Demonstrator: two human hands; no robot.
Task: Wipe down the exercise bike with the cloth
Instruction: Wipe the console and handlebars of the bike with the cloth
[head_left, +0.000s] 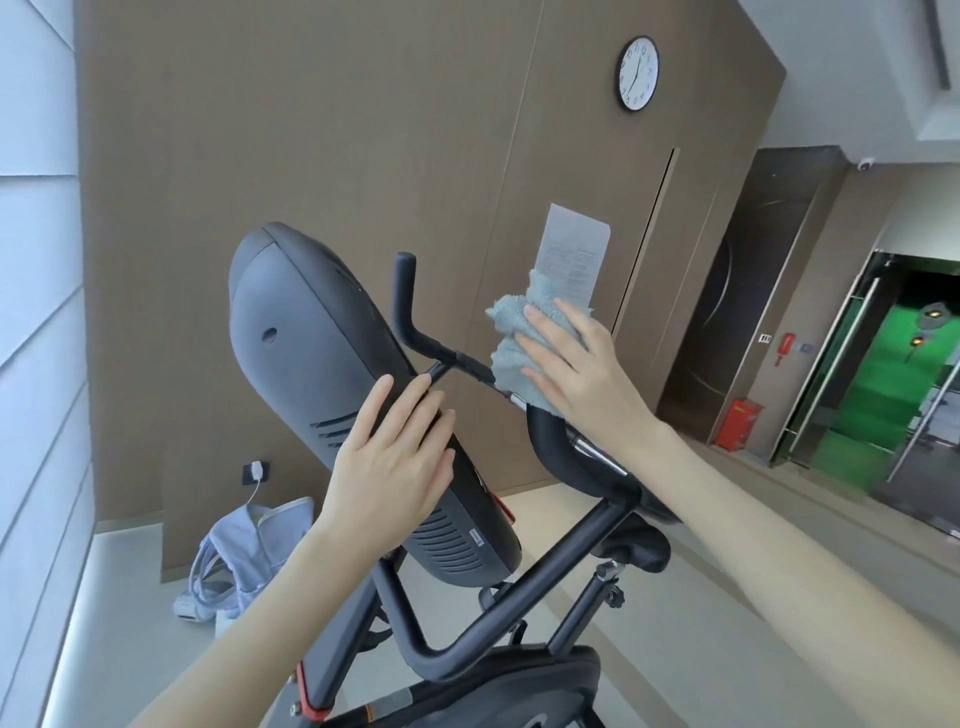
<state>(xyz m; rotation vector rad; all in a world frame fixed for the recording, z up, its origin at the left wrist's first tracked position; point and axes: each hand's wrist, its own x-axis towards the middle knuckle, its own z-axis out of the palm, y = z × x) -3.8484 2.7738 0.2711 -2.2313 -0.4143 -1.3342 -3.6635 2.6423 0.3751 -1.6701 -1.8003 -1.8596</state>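
The flat right hand (582, 374) presses a fluffy light-blue cloth (511, 332) on the black exercise bike (306, 338), centre frame. The left hand (395, 467) lies flat on it.

A round wall clock (638, 73) hung on the brown panelled wall (322, 130) above a printed paper notice (574, 249). A pale blue bag (244, 556) lay on the floor below a plugged-in white charger (256, 470). A red box (737, 423) stood near the glass doors (852, 364).
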